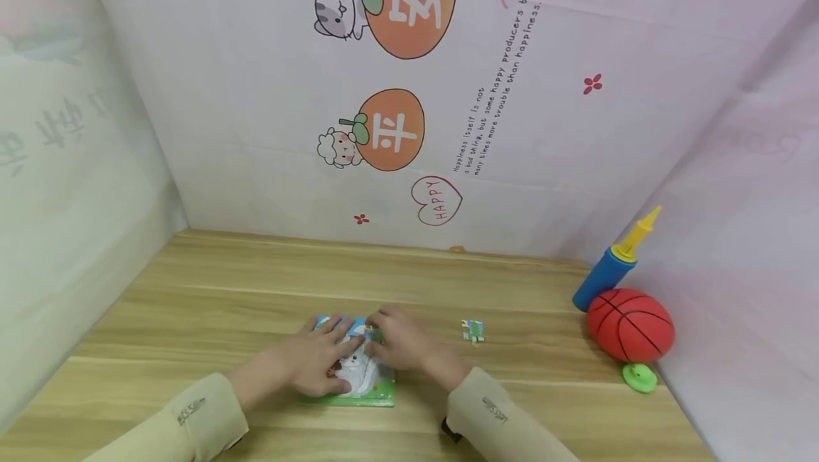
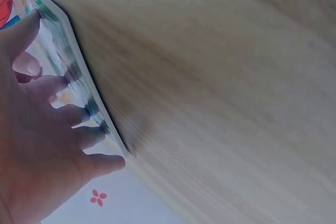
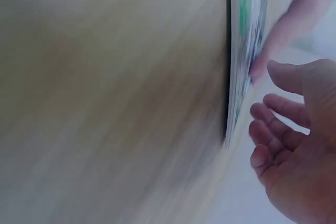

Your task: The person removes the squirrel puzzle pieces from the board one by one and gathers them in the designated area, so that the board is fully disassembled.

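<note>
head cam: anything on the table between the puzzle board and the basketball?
Yes, in the head view a small loose puzzle piece lies on the wooden table, between the puzzle board and the basketball. Otherwise bare wood.

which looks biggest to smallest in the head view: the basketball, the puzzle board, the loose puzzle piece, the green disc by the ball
1. puzzle board, partly hidden under the left hand and right hand; close to the ball, so unsure
2. basketball
3. green disc
4. loose puzzle piece
</note>
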The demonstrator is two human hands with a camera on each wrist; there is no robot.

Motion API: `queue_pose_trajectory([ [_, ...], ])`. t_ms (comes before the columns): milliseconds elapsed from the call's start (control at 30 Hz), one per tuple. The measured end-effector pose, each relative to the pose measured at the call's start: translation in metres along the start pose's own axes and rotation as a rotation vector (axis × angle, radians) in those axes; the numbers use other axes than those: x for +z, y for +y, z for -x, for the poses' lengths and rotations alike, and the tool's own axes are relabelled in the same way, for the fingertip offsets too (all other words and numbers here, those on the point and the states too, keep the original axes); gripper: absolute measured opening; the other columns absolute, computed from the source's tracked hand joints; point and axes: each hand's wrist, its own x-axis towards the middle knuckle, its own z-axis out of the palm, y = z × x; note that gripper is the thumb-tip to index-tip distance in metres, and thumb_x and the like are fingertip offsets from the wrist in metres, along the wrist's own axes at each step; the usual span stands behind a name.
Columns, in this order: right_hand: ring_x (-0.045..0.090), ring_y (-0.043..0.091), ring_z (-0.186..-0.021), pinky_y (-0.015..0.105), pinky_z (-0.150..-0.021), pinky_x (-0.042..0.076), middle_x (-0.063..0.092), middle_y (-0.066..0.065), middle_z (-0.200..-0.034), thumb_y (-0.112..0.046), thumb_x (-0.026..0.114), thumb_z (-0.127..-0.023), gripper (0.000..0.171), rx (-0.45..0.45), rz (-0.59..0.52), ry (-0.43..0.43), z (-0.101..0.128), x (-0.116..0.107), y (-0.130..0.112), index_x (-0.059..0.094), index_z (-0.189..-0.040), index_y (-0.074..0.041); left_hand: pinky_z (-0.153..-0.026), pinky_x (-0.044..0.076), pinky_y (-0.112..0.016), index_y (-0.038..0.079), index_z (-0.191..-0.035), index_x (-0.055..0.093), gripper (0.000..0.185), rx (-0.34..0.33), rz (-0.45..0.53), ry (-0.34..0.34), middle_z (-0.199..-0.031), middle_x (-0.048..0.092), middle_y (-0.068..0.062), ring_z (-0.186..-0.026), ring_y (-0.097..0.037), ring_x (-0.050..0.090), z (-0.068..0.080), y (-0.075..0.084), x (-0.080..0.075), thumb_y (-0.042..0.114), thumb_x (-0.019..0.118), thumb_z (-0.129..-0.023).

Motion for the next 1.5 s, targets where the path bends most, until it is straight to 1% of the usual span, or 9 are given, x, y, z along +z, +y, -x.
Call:
queue_pose_trajectory([
  [167,0.065,0.024,-0.124,0.039,-0.106,0.058,0.068,0.01,-0.135,-0.038,0.071,-0.099,0.05,0.066,0.037,-0.045,-0.01,0.009,-0.008,0.064,-0.136,-0.005,-0.128,0.022,-0.07,0.006,-0.164,0.028,0.093,0.026,0.03,0.035,-0.173,0.024,-0.019,-0.161,-0.043,0.023,-0.003,-0.001,0.001,0.063,0.058,-0.097],
  [300,0.064,0.024,-0.123,0.039,-0.105,0.058,0.066,0.013,-0.136,-0.043,0.072,-0.097,0.058,0.119,0.028,-0.066,-0.015,0.012,-0.011,0.06,-0.141,-0.005,-0.128,0.02,-0.07,-0.001,-0.162,0.029,0.096,-0.003,0.05,0.051,-0.172,0.023,-0.022,-0.161,-0.044,0.021,-0.002,-0.007,0.001,0.063,0.06,-0.096],
  [400,0.064,0.023,-0.121,0.038,-0.104,0.058,0.065,0.012,-0.135,-0.044,0.074,-0.096,0.061,0.151,0.012,-0.064,-0.018,0.014,-0.014,0.059,-0.141,-0.006,-0.129,0.021,-0.069,-0.003,-0.161,0.03,0.1,-0.04,0.035,0.031,-0.172,0.022,-0.023,-0.162,-0.043,0.021,0.0,-0.013,0.001,0.064,0.062,-0.095],
  [467,0.065,0.021,-0.119,0.037,-0.102,0.058,0.066,0.012,-0.133,-0.043,0.075,-0.095,0.061,0.17,-0.009,-0.06,-0.02,0.015,-0.016,0.06,-0.141,-0.006,-0.128,0.023,-0.068,-0.005,-0.16,0.031,0.101,-0.046,0.03,0.019,-0.172,0.024,-0.024,-0.161,-0.043,0.022,0.002,-0.016,0.0,0.064,0.063,-0.093],
  [767,0.065,0.023,-0.116,0.037,-0.101,0.058,0.066,0.013,-0.131,-0.035,0.081,-0.091,0.059,0.226,-0.112,-0.05,-0.023,0.013,-0.021,0.059,-0.138,-0.006,-0.13,0.023,-0.064,-0.006,-0.159,0.031,0.103,-0.041,0.023,0.026,-0.171,0.024,-0.025,-0.161,-0.043,0.023,0.002,-0.02,0.001,0.064,0.065,-0.092],
  [900,0.065,0.022,-0.113,0.036,-0.1,0.059,0.066,0.012,-0.129,-0.034,0.082,-0.09,0.058,0.227,-0.125,-0.041,-0.024,0.015,-0.02,0.06,-0.136,-0.006,-0.131,0.024,-0.059,-0.007,-0.159,0.03,0.104,-0.043,0.015,0.031,-0.172,0.024,-0.024,-0.161,-0.042,0.024,0.003,-0.02,0.003,0.065,0.065,-0.092],
  [1067,0.065,0.02,-0.109,0.034,-0.097,0.059,0.066,0.011,-0.127,-0.035,0.082,-0.089,0.057,0.22,-0.125,-0.03,-0.022,0.017,-0.02,0.062,-0.135,-0.007,-0.131,0.025,-0.059,-0.007,-0.158,0.033,0.106,-0.044,0.025,0.041,-0.171,0.027,-0.023,-0.16,-0.042,0.027,0.005,-0.018,0.004,0.066,0.067,-0.089],
  [1267,0.059,0.013,-0.098,0.028,-0.088,0.057,0.06,0.007,-0.118,-0.032,0.084,-0.088,0.054,0.213,-0.145,0.015,-0.02,0.018,-0.021,0.063,-0.131,-0.007,-0.13,0.026,-0.06,-0.005,-0.158,0.035,0.104,-0.051,0.026,0.058,-0.17,0.03,-0.021,-0.159,-0.041,0.03,0.007,-0.018,0.006,0.067,0.067,-0.089],
  [1500,0.069,0.022,-0.106,0.031,-0.09,0.061,0.07,0.014,-0.123,-0.031,0.078,-0.093,0.046,0.133,-0.073,0.077,-0.016,0.009,-0.018,0.068,-0.126,-0.002,-0.13,0.026,-0.06,-0.005,-0.158,0.035,0.104,-0.054,0.024,0.064,-0.171,0.029,-0.021,-0.159,-0.041,0.029,0.006,-0.019,0.005,0.067,0.066,-0.089],
])
